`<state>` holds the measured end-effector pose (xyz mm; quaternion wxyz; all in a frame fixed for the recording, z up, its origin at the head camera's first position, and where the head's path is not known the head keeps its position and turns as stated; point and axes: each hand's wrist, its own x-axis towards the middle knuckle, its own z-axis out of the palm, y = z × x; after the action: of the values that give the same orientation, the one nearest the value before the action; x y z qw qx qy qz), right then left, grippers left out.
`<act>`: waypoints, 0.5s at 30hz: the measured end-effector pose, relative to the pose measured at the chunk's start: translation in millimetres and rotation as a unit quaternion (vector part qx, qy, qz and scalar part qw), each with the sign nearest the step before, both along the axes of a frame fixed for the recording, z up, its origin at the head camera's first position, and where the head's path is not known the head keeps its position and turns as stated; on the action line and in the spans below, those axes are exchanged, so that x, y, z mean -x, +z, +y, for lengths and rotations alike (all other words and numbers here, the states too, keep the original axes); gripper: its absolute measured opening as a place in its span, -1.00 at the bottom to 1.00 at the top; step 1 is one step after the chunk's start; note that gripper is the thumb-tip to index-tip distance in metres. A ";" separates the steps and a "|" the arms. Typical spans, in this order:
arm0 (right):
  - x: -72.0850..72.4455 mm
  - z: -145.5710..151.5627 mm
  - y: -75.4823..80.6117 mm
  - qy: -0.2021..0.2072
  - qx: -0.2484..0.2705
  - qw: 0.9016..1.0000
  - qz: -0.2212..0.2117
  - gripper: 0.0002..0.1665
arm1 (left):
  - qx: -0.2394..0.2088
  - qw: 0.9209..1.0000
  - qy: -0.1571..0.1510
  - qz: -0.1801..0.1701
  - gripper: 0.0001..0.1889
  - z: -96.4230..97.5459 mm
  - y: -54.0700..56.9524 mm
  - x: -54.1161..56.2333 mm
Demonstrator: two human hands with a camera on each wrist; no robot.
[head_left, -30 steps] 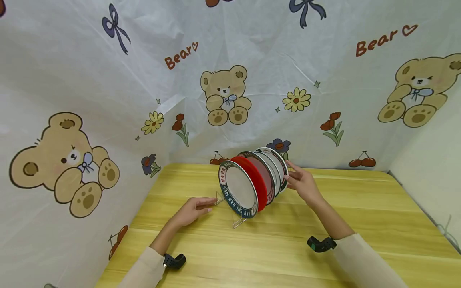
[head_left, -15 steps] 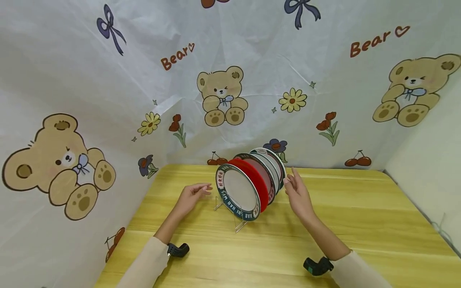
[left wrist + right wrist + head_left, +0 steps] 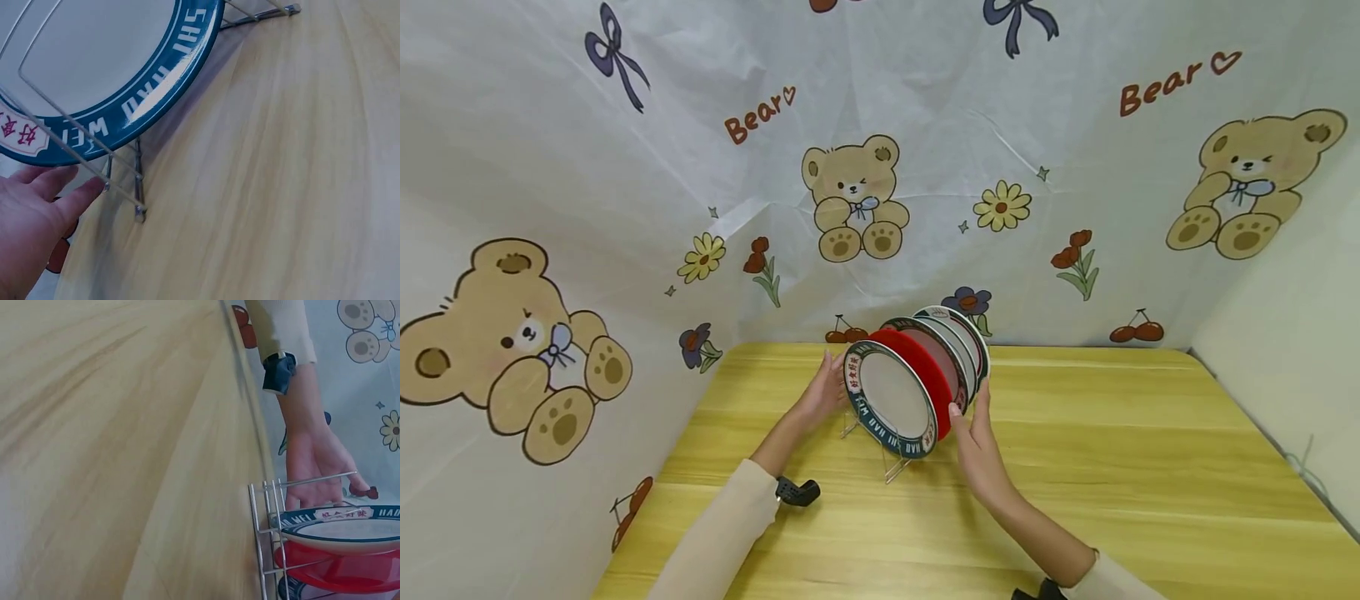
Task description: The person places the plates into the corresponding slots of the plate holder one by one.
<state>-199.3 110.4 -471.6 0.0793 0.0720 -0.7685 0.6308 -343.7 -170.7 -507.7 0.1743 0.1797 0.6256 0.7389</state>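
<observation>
Several plates lean in a row in a wire dish rack (image 3: 255, 519). The front plate (image 3: 893, 393) is white with a lettered teal rim. Behind it stands a red plate (image 3: 934, 377), then more rimmed plates. My left hand (image 3: 824, 390) is at the front plate's left edge, its fingertips partly hidden behind the rim. In the left wrist view its fingers (image 3: 81, 197) extend loosely beside the rack's wires. On the right side of the row, my right hand (image 3: 981, 454) has its thumb by the red plate and its fingers by the rear plates; contact is unclear.
The rack stands on a wooden table (image 3: 1112, 467) close to its back edge. A white cloth (image 3: 940, 92) printed with bears and flowers hangs behind and on the left. A thin cord (image 3: 1309, 471) lies by the right edge.
My left hand has moved forward and right, to the front plate's left edge. My right hand has shifted left and nearer, from the rear plates toward the red plate.
</observation>
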 end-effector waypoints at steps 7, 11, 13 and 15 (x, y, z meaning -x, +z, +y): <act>0.6 -5.1 -6.4 0.008 -0.007 1.000 -0.012 -0.14 | -0.024 0.999 -0.013 -0.019 -0.24 8.5 -3.6 -7.6; 3.7 -2.3 -5.4 0.010 -0.013 1.000 -0.009 -0.16 | -0.029 0.999 -0.007 -0.015 -0.22 8.5 -4.3 -12.2; 5.8 0.6 -5.1 0.009 -0.019 1.000 -0.011 -0.16 | -0.028 0.999 -0.011 -0.012 -0.20 7.9 -5.2 -15.5; 7.8 4.0 -5.4 0.006 -0.023 1.000 -0.015 -0.17 | -0.027 0.999 -0.018 -0.010 -0.20 7.9 -6.5 -19.3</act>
<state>-207.2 114.5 -477.1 0.0621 0.0689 -0.7836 0.6143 -324.4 -162.8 -514.2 0.1895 0.1882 0.6003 0.7539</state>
